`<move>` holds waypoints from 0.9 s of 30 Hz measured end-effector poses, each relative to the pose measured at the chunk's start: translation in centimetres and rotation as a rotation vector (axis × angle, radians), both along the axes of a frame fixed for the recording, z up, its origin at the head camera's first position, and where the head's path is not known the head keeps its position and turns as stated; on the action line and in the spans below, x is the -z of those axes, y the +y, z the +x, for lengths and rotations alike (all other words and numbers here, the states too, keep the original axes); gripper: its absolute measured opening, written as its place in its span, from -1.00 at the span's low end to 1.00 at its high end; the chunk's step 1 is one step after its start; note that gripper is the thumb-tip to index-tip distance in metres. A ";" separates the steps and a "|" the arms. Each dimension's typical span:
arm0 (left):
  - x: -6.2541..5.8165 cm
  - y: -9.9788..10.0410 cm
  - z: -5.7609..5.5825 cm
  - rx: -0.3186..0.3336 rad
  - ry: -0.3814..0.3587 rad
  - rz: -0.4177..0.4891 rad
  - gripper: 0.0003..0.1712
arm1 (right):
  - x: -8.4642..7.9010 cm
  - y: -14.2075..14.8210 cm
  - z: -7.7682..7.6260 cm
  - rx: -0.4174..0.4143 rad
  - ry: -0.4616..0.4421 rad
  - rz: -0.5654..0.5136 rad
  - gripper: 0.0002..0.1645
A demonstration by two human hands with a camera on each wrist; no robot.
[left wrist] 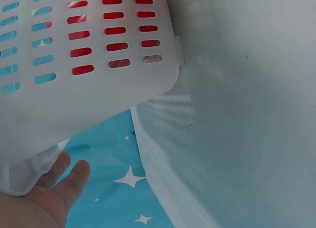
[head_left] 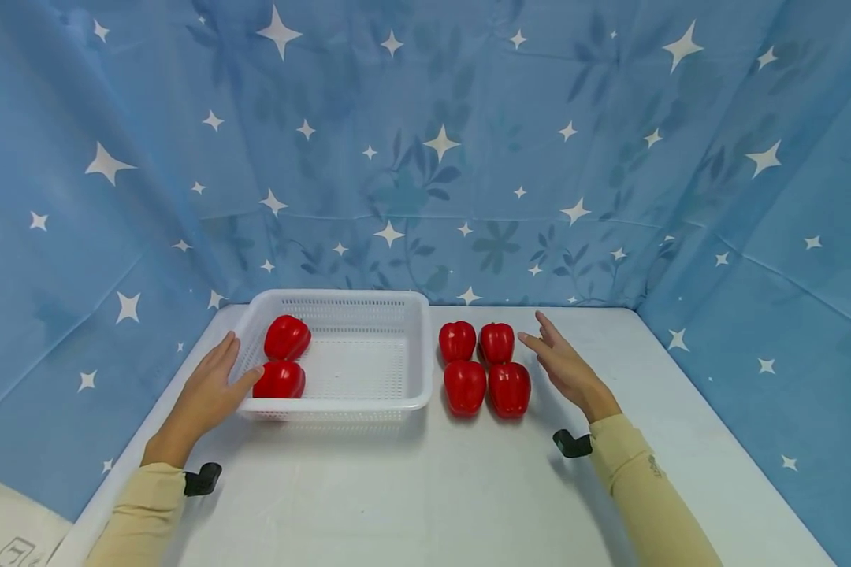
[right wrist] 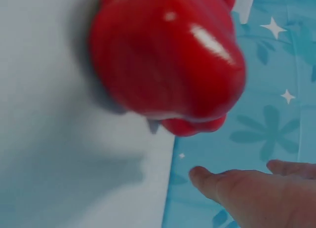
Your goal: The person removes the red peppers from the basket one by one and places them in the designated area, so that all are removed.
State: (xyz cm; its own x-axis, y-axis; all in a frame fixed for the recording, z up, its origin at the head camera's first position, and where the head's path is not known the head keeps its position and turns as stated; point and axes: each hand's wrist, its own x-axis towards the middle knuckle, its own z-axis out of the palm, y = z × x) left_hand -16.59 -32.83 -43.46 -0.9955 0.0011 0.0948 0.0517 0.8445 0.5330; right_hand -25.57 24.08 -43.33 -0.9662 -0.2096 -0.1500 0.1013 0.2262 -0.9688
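Observation:
My left hand (head_left: 209, 394) is at the left side of a white plastic basket (head_left: 358, 405), fingers fairly straight along its rim and thumb reaching over it. In the left wrist view, two fingers of the left hand (left wrist: 52, 193) show beside the rim. Two red bell peppers lie in the basket's left part, one behind (head_left: 287, 337) and one in front (head_left: 280, 380). My right hand (head_left: 570, 368), fingers extended and holding nothing, hovers right of several red bell peppers (head_left: 509, 390) on the table. The right wrist view shows a pepper (right wrist: 168, 55) apart from that hand.
A white table (head_left: 397, 504) carries everything. Blue curtains with stars (head_left: 425, 157) stand behind it and along both sides. The loose peppers sit in two rows just right of the basket. Small dark devices are strapped at both wrists.

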 end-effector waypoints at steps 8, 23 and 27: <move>-0.1 0.2 0.0 0.002 0.000 0.008 0.11 | -1.5 -1.5 -0.6 0.003 0.056 -0.017 0.19; 0.0 0.2 -0.1 -0.006 -0.002 0.003 0.12 | -3.9 -6.1 -1.6 -0.077 0.083 -0.008 0.11; 0.0 0.1 -0.1 -0.008 0.002 0.004 0.11 | -4.6 -7.5 -2.1 -0.108 0.082 0.028 0.13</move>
